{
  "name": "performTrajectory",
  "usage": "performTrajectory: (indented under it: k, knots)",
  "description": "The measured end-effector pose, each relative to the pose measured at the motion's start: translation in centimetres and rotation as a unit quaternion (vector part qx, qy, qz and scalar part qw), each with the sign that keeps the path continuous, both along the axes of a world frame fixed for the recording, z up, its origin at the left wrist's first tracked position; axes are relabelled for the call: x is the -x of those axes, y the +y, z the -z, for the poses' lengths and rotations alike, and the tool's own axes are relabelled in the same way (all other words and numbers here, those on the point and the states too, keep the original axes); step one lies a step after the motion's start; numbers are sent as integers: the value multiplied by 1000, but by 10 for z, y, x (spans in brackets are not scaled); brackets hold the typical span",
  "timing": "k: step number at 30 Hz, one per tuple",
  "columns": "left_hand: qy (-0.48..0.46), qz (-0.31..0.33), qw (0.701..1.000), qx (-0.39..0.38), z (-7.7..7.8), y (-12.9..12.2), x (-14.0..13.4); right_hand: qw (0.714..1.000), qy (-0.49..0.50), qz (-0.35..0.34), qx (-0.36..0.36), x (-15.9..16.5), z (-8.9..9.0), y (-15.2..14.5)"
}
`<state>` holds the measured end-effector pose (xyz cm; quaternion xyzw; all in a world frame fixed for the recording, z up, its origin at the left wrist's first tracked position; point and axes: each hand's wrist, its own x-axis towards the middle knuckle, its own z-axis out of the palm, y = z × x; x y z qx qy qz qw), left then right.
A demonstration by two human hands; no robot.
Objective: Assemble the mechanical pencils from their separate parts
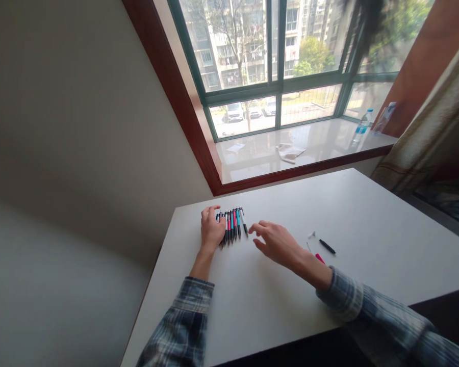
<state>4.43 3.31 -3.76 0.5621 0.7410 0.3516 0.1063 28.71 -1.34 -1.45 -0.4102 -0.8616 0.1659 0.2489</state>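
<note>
Pens (232, 224) lay in a row between the left hand (211, 228), parted wide, and the loosely spread right hand (274, 240).

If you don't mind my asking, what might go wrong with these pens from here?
The left hand is at the left end of the row of pens, so a nudge might disturb their spacing. The slanted white pen at the right end could be knocked by the nearby right hand. The loose pink piece appears close to the right forearm, which might sweep it aside.
</note>
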Motion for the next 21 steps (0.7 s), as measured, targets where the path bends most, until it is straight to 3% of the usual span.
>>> performTrajectory:
  k: [5, 9, 16, 21]
  knots:
    - [3, -6, 999, -42, -3, -3, -4, 996, 19, 68, 58, -89, -19, -16]
    - [15, 7, 996, -91, -8, -8, -13, 983, -26, 131, 126, -146, -15, -44]
    - [11, 98, 985, -143, -25, -26, -52, 970, -13, 125, 210, -162, 20, -88]
    - [-16, 206, 962, -179, -39, -35, -104, 966, 15, 142, 215, -165, 20, -85]
